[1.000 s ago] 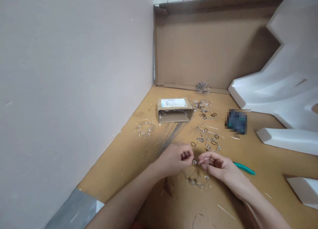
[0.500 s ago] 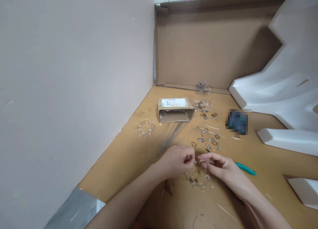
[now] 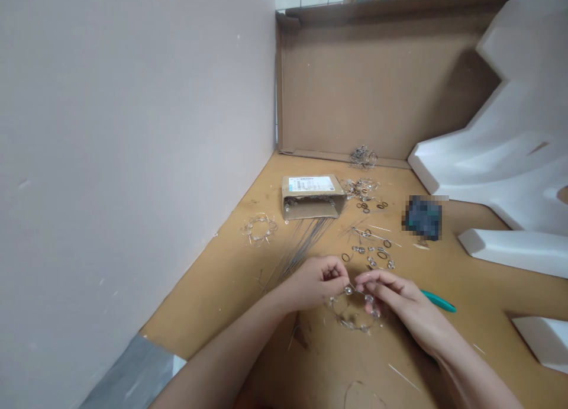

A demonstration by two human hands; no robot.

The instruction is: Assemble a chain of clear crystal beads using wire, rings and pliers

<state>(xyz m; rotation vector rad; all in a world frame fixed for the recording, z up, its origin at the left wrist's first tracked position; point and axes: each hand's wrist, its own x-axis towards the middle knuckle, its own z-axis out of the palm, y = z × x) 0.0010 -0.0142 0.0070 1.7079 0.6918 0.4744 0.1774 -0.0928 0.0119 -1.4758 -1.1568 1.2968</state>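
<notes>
A ring of thin wire with clear beads (image 3: pixel 364 328) hangs between and below my hands, its wire ends sticking outward. My left hand (image 3: pixel 322 283) is closed in a pinch at the ring's upper left, beside a clear bead (image 3: pixel 348 290). At the upper right, the thumb and fingers of my right hand (image 3: pixel 393 293) pinch the wire, close to another bead. A short gap separates the two sets of fingertips. Past my right hand lie the teal handles of a hand tool (image 3: pixel 438 300), its head hidden behind the hand.
A small labelled cardboard box (image 3: pixel 313 187) lies open toward me, with straight wires (image 3: pixel 306 243) before it. Another beaded wire ring (image 3: pixel 260 228) sits left. Dark rings (image 3: pixel 382 255) and beads are scattered beyond my hands. White foam pieces (image 3: pixel 515 252) stand right, a pale wall (image 3: pixel 133 131) left.
The beaded ring has risen and turned more toward view. My left fingers have shifted slightly, and the right fingertips now sit closer around the ring's upper right.
</notes>
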